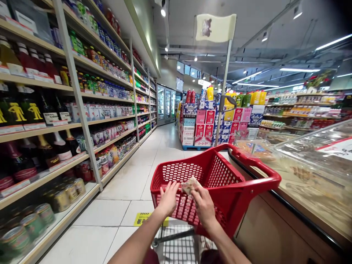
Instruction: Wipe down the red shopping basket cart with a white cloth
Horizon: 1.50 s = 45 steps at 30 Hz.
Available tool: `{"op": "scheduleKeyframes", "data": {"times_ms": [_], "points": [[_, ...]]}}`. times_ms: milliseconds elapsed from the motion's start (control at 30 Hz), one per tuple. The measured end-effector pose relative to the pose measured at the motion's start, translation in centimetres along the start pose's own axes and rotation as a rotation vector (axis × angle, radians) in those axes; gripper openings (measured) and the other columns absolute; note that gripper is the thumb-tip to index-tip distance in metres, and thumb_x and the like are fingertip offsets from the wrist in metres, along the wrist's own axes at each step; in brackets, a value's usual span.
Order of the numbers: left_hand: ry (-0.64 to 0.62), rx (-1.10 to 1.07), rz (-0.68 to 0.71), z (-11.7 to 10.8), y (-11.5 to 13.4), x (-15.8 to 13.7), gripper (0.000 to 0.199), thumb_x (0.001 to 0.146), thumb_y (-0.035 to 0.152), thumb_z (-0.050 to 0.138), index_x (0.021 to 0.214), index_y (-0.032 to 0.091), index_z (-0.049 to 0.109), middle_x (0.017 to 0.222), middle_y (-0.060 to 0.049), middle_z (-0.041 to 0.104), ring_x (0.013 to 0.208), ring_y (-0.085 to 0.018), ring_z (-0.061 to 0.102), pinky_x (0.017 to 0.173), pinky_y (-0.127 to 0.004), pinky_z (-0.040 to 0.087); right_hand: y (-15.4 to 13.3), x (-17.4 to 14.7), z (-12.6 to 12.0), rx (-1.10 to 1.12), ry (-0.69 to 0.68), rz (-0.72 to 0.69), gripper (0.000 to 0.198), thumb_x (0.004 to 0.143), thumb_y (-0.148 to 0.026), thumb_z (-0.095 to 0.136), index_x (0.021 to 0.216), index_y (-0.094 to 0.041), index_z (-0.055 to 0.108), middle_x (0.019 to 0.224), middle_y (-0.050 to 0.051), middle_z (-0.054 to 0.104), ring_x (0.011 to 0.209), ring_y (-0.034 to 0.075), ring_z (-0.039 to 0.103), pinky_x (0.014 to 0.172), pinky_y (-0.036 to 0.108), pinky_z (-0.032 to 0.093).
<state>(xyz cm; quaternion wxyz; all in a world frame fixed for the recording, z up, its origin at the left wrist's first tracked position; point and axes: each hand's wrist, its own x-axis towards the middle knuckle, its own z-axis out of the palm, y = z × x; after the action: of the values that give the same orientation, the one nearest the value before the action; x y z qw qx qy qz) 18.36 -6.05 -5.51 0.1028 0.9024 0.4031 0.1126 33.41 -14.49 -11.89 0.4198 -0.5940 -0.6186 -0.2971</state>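
A red plastic shopping cart [183, 209] stands right before me, with its handle [271, 179] pointing to the right. In my right hand [205, 205] is a crumpled, pale, patterned cloth [191, 185], pinched between thumb and fingers at the cart's near rim. My left hand [168, 200] is at the same rim, just left of the cloth. Its fingers are stretched out and apart, and it grips nothing; whether it touches the rim I cannot tell. Under the basket shows the cart's lower wire rack [178, 244].
Tall shelves [95, 121] of bottles and cans line the left side. On the right, a display counter [302, 220] sits close to the cart. Stacked drink boxes [205, 128] and a flag pole [224, 88] rise beyond it. A yellow floor sticker [141, 219] lies on the tiles.
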Motion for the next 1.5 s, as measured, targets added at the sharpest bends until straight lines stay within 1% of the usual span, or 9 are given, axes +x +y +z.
{"op": "scheduleKeyframes", "data": {"times_ms": [200,367,600,767,867,1100,1233,1300,1500], "points": [[-0.062,0.009,0.033,1.2,1.1,0.4,0.074,0.062,-0.002,0.034,0.132,0.022,0.029,0.143,-0.005,0.026,0.134,-0.022,0.010,0.101,-0.063,0.000,1.1,-4.3,-1.0,0.002,-0.256,-0.010,0.021,0.081,-0.014,0.045,0.083,-0.024,0.064,0.089,0.005,0.060,0.087,0.018,0.051,0.074,0.029,0.045],[-0.048,0.018,0.026,1.5,0.2,0.6,0.072,0.065,-0.001,0.034,0.132,0.023,0.027,0.144,-0.003,0.025,0.134,-0.020,0.007,0.101,-0.062,-0.004,1.9,-3.0,-2.2,0.010,-0.155,0.053,0.027,0.085,-0.018,0.040,0.102,-0.021,0.062,0.107,0.008,0.055,0.098,0.020,0.047,0.082,0.033,0.042],[-0.045,0.027,0.033,1.1,-0.4,0.3,0.074,0.062,-0.002,0.035,0.131,0.024,0.029,0.142,-0.004,0.028,0.133,-0.022,0.012,0.100,-0.064,0.000,2.4,-6.1,-2.0,0.001,-0.273,0.008,0.021,0.081,-0.016,0.046,0.086,-0.024,0.065,0.083,0.003,0.058,0.079,0.016,0.051,0.066,0.025,0.044],[-0.025,0.024,0.019,1.3,1.5,0.3,0.074,0.063,0.001,0.038,0.133,0.019,0.025,0.146,-0.007,0.017,0.134,-0.025,0.004,0.100,-0.063,-0.002,4.0,-4.7,-3.4,-0.072,-0.138,0.128,0.028,0.080,-0.015,0.043,0.100,-0.023,0.061,0.101,0.006,0.055,0.088,0.019,0.048,0.076,0.031,0.043],[-0.056,-0.014,0.061,1.2,3.2,-0.2,0.077,0.062,0.000,0.038,0.135,0.018,0.022,0.146,-0.007,0.017,0.134,-0.025,0.006,0.101,-0.063,0.001,4.3,-5.6,-3.8,-0.037,-0.264,0.138,0.027,0.076,-0.012,0.044,0.089,-0.025,0.064,0.091,0.004,0.058,0.080,0.017,0.051,0.068,0.027,0.044],[0.069,-0.459,0.361,2.0,7.1,-2.8,0.062,0.068,0.013,0.047,0.129,0.019,0.037,0.141,-0.007,0.030,0.129,-0.020,0.025,0.107,-0.041,0.020,2.2,-4.1,-7.2,0.536,-0.319,0.595,0.029,0.063,-0.013,0.043,0.081,-0.020,0.064,0.081,0.003,0.063,0.075,0.016,0.058,0.069,0.028,0.047],[-0.112,-0.854,0.060,2.7,8.2,-3.3,0.034,0.067,0.023,0.055,0.101,0.017,0.059,0.097,-0.004,0.065,0.088,-0.018,0.059,0.077,-0.030,0.047,0.8,-1.3,-8.9,0.997,-0.429,0.939,0.030,0.061,-0.019,0.049,0.087,-0.016,0.062,0.065,-0.001,0.063,0.056,0.013,0.055,0.054,0.024,0.045],[-0.101,-0.902,-0.048,3.0,8.2,-3.3,0.020,0.067,0.021,0.055,0.085,0.016,0.061,0.076,-0.001,0.065,0.069,-0.014,0.059,0.064,-0.025,0.047,0.6,-0.9,-8.8,1.050,-0.315,1.029,0.029,0.060,-0.022,0.053,0.086,-0.016,0.062,0.068,0.000,0.064,0.058,0.013,0.057,0.054,0.024,0.046],[0.201,-0.832,-0.146,3.5,9.5,-4.2,0.011,0.071,0.014,0.045,0.077,0.018,0.053,0.072,0.001,0.058,0.068,-0.013,0.055,0.067,-0.025,0.043,-0.6,-1.2,-6.3,0.872,0.131,1.221,0.047,0.066,-0.034,0.053,0.110,-0.016,0.052,0.090,0.007,0.065,0.074,0.018,0.062,0.063,0.028,0.051]]}}
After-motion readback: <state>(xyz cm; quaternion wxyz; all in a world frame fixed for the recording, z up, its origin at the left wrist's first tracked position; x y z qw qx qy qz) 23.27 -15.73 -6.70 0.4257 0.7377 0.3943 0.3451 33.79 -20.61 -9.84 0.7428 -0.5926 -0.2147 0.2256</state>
